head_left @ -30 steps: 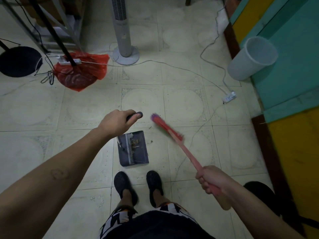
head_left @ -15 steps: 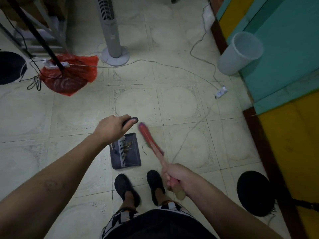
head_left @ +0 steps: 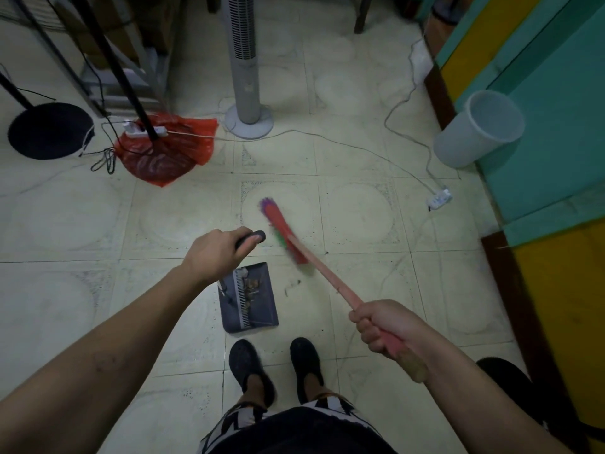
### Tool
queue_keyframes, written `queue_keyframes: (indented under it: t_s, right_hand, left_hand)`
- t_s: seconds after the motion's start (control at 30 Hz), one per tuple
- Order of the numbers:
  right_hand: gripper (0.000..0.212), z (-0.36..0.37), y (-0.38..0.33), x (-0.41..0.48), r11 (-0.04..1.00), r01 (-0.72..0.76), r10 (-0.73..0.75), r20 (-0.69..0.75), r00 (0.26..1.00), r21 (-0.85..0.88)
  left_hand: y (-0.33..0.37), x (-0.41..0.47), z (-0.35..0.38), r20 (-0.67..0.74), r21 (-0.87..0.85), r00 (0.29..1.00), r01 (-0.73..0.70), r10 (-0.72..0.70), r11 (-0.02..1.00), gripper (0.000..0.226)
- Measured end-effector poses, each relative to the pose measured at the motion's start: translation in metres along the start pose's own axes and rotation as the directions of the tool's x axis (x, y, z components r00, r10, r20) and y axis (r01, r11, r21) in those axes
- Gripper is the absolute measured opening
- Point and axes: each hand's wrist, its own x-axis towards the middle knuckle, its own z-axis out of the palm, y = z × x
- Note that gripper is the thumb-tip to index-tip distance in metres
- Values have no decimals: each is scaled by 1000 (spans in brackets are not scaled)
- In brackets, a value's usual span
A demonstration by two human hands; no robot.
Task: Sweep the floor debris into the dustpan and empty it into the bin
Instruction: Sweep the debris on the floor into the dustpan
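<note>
Red broom past dustpan, further fwd

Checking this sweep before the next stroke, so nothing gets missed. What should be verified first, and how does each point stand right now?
1. Left hand grips the dustpan handle: ok.
2. Right hand grips the broom: ok.
3. Loose debris right of the pan all collected: not ok.
4. Pan lip flat against the floor: cannot tell.
5. Bin mouth open: ok.
</note>
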Motion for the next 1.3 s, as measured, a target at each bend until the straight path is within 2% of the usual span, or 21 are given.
queue_keyframes:
  t_s: [0.13, 0.2, 0.3, 0.43, 0.5, 0.6, 0.7, 0.77, 0.93, 1.1, 1.3]
  right_hand:
    - [5, 6, -2, 32, 938, 73, -133, -159, 978, -339]
    - [13, 7, 5, 49, 886, 53, -161, -198, 967, -461]
    - [15, 17, 17, 66, 856, 12, -119, -174, 978, -517]
    - [13, 31, 39, 64, 843, -73, 39, -75, 996, -533]
    - [8, 34, 46, 53, 880, -115, 125, -9, 992, -462]
    - [13, 27, 46, 40, 972, -212, 224, 131, 966, -103]
    - [43, 15, 38, 29, 955, -238, 181, 287, 941, 177]
    - [46, 12, 31, 19, 945, -232, 151, 323, 934, 231]
    - [9, 5, 5, 3, 986, -111, 84, 207, 975, 121]
    - [8, -5, -21, 28, 996, 27, -27, 9, 1000, -86]
    - [12, -22, -43, 71, 946, 70, -133, -183, 974, -316]
  left_hand:
    - [-4, -4, -3, -9, -79, 996, 86, -87, 993, 49]
    - [-5, -5, -1, 4, -131, 994, 105, -105, 986, 49]
    - [-7, -5, -1, 21, -163, 993, 120, -118, 979, 47]
    - [-16, -6, 1, 0, -172, 991, 134, -136, 976, 46]
    - [-20, -5, 2, -10, -168, 990, 139, -143, 976, 45]
    - [-22, -2, 1, -10, -152, 989, 142, -145, 978, 47]
    - [-24, -4, -3, -18, -105, 988, 153, -156, 983, 47]
    - [-28, -9, -7, -29, -79, 987, 156, -159, 985, 46]
    - [-40, -23, -16, -23, -93, 981, 187, -190, 978, 44]
    - [-50, -39, -20, -58, -58, 971, 230, -233, 972, 44]
    - [-61, -55, -27, -80, -72, 947, 305, -311, 950, 46]
